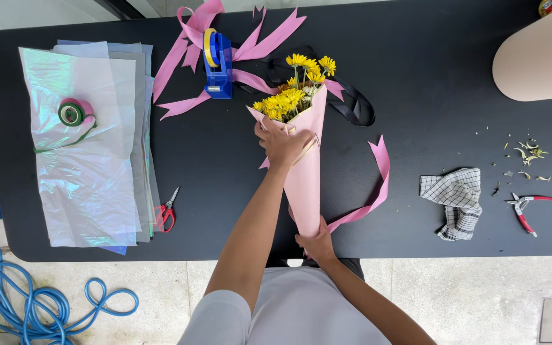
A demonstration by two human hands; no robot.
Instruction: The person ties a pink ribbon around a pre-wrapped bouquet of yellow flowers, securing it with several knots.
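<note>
Pink paper cone (305,179) lies on the black table (429,96), point toward the person, mouth away, holding one bunch of yellow flowers (292,89). Left hand (280,142): fingers curled over the upper part of the cone just below the blooms, pressing the wrap together. Right hand (317,243): closed around the narrow tip at the near table edge. One pink ribbon (378,185) curves out from the tip on the right side of the cone. Count, elsewhere on table: one blue tape dispenser (217,64) beyond the flowers, lying among loose pink ribbon strips (186,45); one black ribbon (356,105) behind the bouquet; one stack of iridescent sheets (84,147) at far left, one green tape roll (71,113) on top; one pair of red-handled scissors (166,211) beside the stack; one checked cloth (455,201) at right; one pair of red-handled pruners (526,207) next to it, with stem trimmings (528,156) scattered just beyond.
</note>
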